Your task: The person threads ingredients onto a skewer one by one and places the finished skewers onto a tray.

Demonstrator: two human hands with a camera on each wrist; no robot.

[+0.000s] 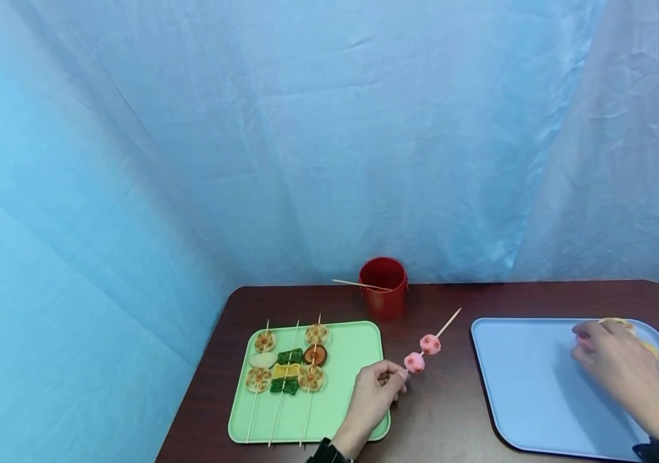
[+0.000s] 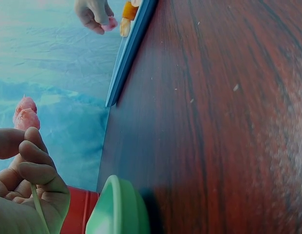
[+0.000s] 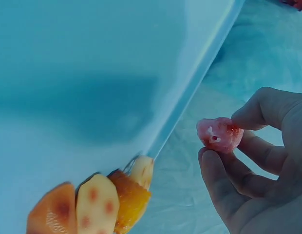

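My left hand (image 1: 377,389) grips a wooden skewer (image 1: 449,321) beside the green tray's right edge. Two pink balls (image 1: 430,344) are threaded on that skewer, whose bare tip points up and to the right. In the left wrist view the skewer's lower end crosses the palm. Over the blue tray (image 1: 526,379), my right hand (image 1: 624,366) pinches one loose pink ball (image 3: 220,134) between thumb and fingers. A small hole shows on the ball's face. Orange and pale yellow food pieces (image 3: 96,202) lie on the blue tray near this hand, which partly hides them in the head view.
On the green tray (image 1: 352,379) lie several loaded skewers (image 1: 285,371) with round, green and yellow pieces. Behind it stands a red cup (image 1: 384,302) with a skewer across its rim. The dark wooden table (image 1: 439,411) shows between the trays; a blue curtain (image 1: 364,161) hangs behind.
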